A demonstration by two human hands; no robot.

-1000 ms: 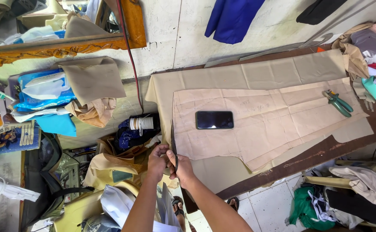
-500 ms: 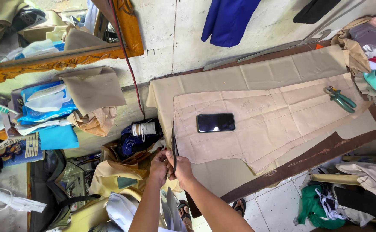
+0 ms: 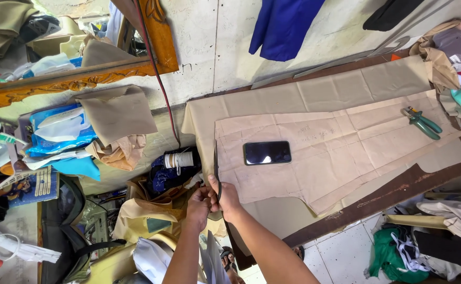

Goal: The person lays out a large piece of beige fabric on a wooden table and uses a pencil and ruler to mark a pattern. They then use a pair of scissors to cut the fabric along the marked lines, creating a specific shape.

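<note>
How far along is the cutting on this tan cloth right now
Done: the paper pattern lies flat on the tan cloth, weighted by a phone. In hand: both hands, left hand and right hand, work black scissors at the cloth's near end. Left: the long edges past the pattern look uncut.

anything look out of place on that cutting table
A black phone lies on the paper pattern, right on the tan cloth that both hands work at with dark scissors. Green-handled pliers also rest on the pattern. Neither belongs with fabric; nothing looks spilled or torn.
</note>
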